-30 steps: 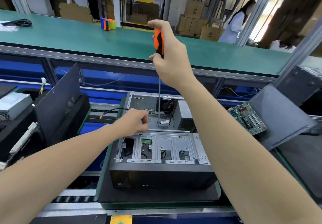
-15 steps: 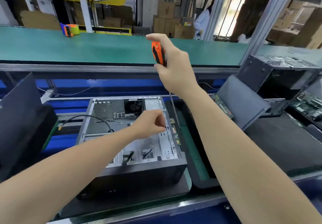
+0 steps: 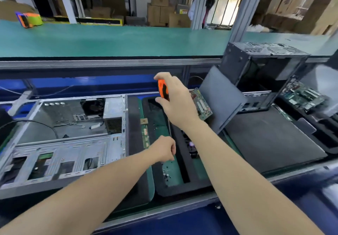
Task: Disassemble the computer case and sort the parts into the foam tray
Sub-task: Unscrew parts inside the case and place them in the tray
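While both bare forearms are reaching forward from the near edge, the items are lying as follows, left to right.

Tape dispenser (image 3: pixel 29 19), orange and green: sitting far left on the green bench top (image 3: pixel 113 40).

Computer case (image 3: pixel 60 137): lying on its side with the open face up, showing the bare metal floor, a rear fan and a loose black cable.

Left hand (image 3: pixel 163 150): hovering just right of the case over the foam tray (image 3: pixel 182 189), knuckles up, fingers curling in toward the palm. Whether they are pinching anything cannot be told.

Screws (image 3: pixel 167 175): lying loose in the tray's narrow green-floored compartment, just nearer than the left hand.

Right hand (image 3: pixel 175 99): hanging higher and farther back over the same tray, wrist bending down, fingers and thumb wrapping around the handle of the screwdriver (image 3: pixel 161 88). The thin shaft is pointing down toward the left hand.

Circuit board (image 3: pixel 202 106): leaning behind the right hand.

Grey side panel (image 3: pixel 223 99): leaning tilted just right of the board.

Second case (image 3: pixel 259 64): standing farther right, with another board (image 3: pixel 303 95) beside it.
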The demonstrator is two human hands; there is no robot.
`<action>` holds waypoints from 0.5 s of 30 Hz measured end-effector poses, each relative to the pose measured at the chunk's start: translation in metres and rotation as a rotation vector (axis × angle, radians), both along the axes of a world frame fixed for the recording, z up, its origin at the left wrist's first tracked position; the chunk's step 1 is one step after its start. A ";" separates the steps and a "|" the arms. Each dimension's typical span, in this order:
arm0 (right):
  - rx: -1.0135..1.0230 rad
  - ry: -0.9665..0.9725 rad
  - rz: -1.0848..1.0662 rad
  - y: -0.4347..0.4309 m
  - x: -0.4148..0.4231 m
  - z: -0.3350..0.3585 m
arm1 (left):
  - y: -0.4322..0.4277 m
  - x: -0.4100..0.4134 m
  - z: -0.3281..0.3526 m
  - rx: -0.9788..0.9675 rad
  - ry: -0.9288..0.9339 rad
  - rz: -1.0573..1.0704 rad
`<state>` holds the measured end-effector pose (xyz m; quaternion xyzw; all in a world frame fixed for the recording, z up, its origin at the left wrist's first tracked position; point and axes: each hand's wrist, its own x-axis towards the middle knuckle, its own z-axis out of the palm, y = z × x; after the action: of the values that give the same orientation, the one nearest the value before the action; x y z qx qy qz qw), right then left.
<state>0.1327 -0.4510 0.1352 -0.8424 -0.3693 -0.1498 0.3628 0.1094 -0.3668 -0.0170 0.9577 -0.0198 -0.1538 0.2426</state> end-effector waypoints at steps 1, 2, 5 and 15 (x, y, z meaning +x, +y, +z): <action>0.001 0.013 -0.006 -0.008 0.002 -0.008 | -0.006 0.003 -0.010 0.012 0.015 0.026; -0.002 0.023 -0.009 -0.015 0.005 -0.017 | -0.012 0.005 -0.021 0.024 0.023 0.049; -0.011 0.054 -0.005 -0.034 0.013 -0.040 | -0.024 0.008 -0.052 0.058 0.070 0.106; 0.032 0.109 -0.022 -0.062 0.032 -0.080 | -0.044 0.009 -0.107 0.179 0.204 0.070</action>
<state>0.1647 -0.5133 0.0555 -0.8474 -0.3373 -0.1133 0.3942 0.1183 -0.4109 -0.1244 0.9550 0.0523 -0.2429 0.1620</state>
